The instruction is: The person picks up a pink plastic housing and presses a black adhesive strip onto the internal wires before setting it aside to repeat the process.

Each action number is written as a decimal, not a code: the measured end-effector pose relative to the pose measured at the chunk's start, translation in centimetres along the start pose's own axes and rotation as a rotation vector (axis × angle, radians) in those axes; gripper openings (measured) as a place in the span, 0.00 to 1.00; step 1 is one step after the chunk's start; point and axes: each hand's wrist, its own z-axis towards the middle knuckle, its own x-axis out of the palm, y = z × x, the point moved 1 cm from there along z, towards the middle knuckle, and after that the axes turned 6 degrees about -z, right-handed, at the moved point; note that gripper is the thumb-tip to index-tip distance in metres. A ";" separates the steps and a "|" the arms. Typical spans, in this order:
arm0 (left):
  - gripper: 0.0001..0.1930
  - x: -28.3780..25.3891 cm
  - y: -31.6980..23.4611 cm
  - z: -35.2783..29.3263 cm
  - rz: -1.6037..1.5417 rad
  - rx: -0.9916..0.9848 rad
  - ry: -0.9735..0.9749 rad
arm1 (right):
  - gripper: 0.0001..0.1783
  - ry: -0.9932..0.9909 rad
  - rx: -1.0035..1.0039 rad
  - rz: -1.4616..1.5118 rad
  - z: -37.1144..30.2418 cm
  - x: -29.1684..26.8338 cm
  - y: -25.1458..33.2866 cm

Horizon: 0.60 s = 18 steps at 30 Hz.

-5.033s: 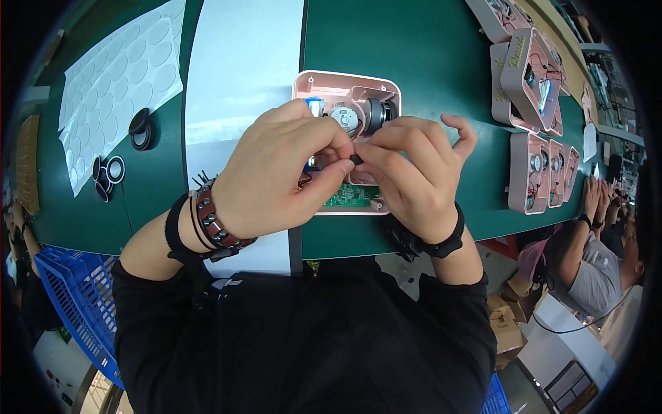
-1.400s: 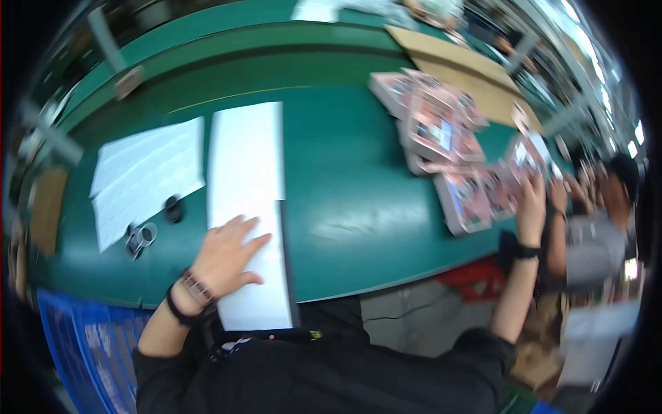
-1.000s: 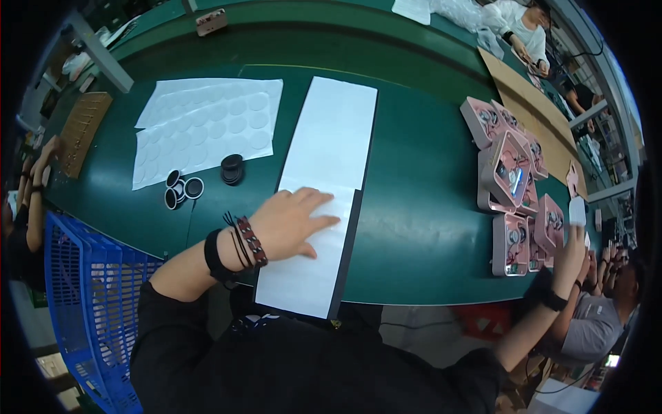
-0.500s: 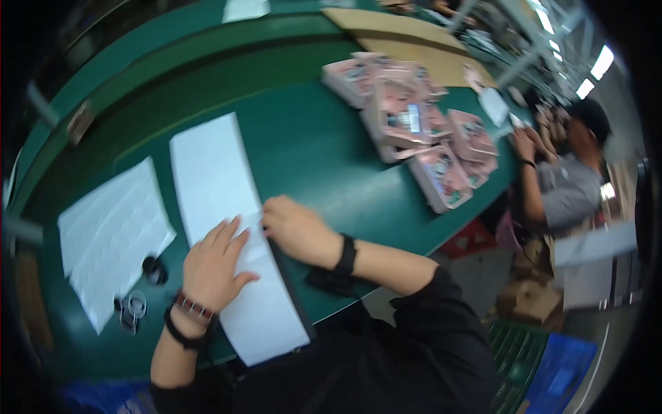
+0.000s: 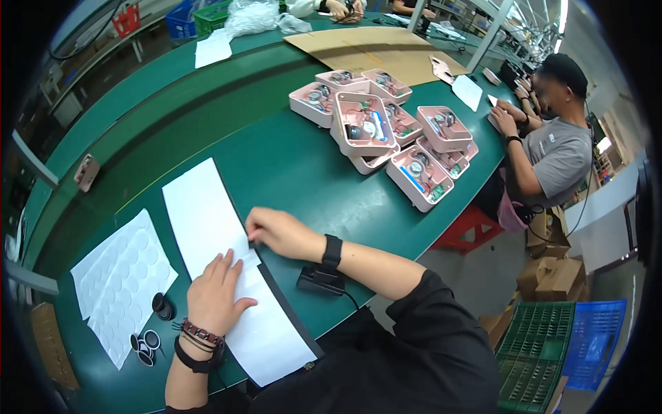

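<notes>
A long white sheet [image 5: 207,214] with a black layer showing along its right side lies slantwise on the green table in front of me. My left hand [image 5: 215,295] rests flat on its middle, fingers stretched and thumb apart. At the sheet's right edge my right hand [image 5: 281,233] is closed in a pinch, and a bit of black shows under the fingertips. Just below that pinch the white surface has a small step and the black border [image 5: 284,297] grows wider. The fingertips partly hide what they grip.
Sheets of round white stickers [image 5: 124,269] lie left, beside black round parts [image 5: 163,306] and ringed discs [image 5: 145,347]. A black box with a cable [image 5: 321,281] sits by my right forearm. Pink cases with electronics [image 5: 362,124] are stacked beyond. A co-worker [image 5: 558,148] sits at right.
My view has shifted, so the table's things sit differently in the picture and look sharper. My right hand stays at the sheet's edge, now with black showing under its fingertips.
</notes>
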 end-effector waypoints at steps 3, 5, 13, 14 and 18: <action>0.32 -0.7 0.0 0.0 -0.076 0.012 -0.034 | 0.09 -0.180 0.027 0.057 -0.2 -0.7 0.5; 0.25 -1.1 0.3 0.6 -0.261 0.038 -0.099 | 0.09 -0.203 -0.120 0.046 -1.0 0.9 1.3; 0.05 -1.9 -0.2 0.7 -0.493 -0.027 -0.308 | 0.13 -0.292 -0.377 -0.151 -1.8 2.2 3.0; 0.05 -1.8 -0.5 1.0 -0.458 0.019 -0.316 | 0.13 -0.319 -0.375 -0.247 -2.0 1.8 3.0; 0.04 -2.0 -1.2 1.1 -0.433 0.040 -0.348 | 0.13 -0.270 -0.406 -0.340 -2.3 0.3 2.9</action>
